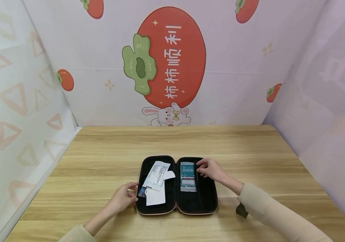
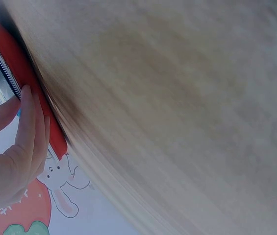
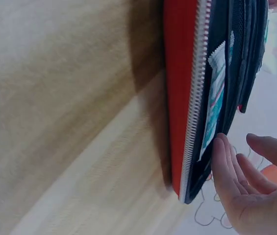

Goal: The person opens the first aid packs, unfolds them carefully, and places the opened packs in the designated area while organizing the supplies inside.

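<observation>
A zippered case (image 1: 172, 211) lies spread open on the table, black inside and red outside. At its left edge my left hand (image 1: 123, 196) pinches the zippered rim (image 2: 3, 66), thumb and fingers either side. White printed packet (image 1: 157, 175), white paper pieces (image 1: 155, 197) and a small blue-and-clear item (image 1: 142, 192) lie in the left half. In the right half, a teal-and-white packet (image 1: 187, 176) rests beside a black band (image 1: 198, 185). My right hand (image 1: 211, 169) touches near the band's upper end with its fingertips, thumb apart in the right wrist view.
The wooden table (image 1: 105, 148) extends around the case. A small dark object (image 1: 242, 211) shows beside the right sleeve. Printed cloth walls (image 1: 230, 84) stand behind and on both sides.
</observation>
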`<control>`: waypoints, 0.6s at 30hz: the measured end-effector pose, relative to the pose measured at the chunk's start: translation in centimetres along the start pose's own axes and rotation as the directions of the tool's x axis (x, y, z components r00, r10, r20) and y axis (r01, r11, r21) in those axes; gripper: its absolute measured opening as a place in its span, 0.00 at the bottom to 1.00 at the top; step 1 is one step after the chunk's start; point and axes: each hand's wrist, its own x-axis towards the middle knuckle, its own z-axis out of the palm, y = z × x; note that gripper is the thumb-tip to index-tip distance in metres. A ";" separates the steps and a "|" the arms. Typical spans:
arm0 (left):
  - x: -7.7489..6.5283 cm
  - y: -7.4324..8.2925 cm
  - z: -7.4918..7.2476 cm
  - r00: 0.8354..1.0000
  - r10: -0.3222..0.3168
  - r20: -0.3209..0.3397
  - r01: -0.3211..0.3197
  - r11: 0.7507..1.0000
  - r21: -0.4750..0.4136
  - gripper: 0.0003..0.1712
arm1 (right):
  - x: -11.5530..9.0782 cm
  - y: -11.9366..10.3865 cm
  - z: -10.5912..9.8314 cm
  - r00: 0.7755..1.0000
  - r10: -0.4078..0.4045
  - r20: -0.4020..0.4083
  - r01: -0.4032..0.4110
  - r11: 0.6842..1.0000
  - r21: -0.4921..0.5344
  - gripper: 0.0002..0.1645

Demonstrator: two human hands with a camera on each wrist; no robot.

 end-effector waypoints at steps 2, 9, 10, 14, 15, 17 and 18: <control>0.0 0.0 0.0 1.000 0.001 0.000 -0.001 1.000 -0.002 0.29 | 0.0 -0.3 -0.1 0.999 -0.052 0.014 0.052 0.998 -0.029 0.15; 0.0 -0.1 0.0 1.000 0.008 -0.005 -0.008 1.000 0.006 0.29 | 0.2 -1.3 -0.1 0.975 -0.201 0.096 0.213 0.967 -0.143 0.15; 0.0 -0.1 0.0 1.000 0.009 -0.004 -0.009 1.000 0.006 0.29 | 0.2 -1.5 0.0 0.970 -0.219 0.110 0.233 0.961 -0.149 0.15; 0.0 -0.1 0.0 1.000 0.010 -0.004 -0.010 1.000 0.008 0.29 | 0.2 -2.0 0.3 0.954 -0.261 0.150 0.282 0.949 -0.143 0.15; 0.0 -0.1 0.0 1.000 0.009 -0.004 -0.009 1.000 0.008 0.29 | 0.2 -2.2 0.4 0.951 -0.265 0.157 0.288 0.947 -0.143 0.15; 0.0 -0.1 0.0 1.000 0.007 -0.005 -0.007 1.000 0.008 0.29 | 0.3 -2.5 0.6 0.949 -0.266 0.167 0.291 0.945 -0.148 0.15; 0.0 -0.1 0.0 1.000 0.006 -0.005 -0.006 1.000 0.009 0.29 | 0.3 -2.7 0.7 0.948 -0.268 0.172 0.294 0.944 -0.151 0.15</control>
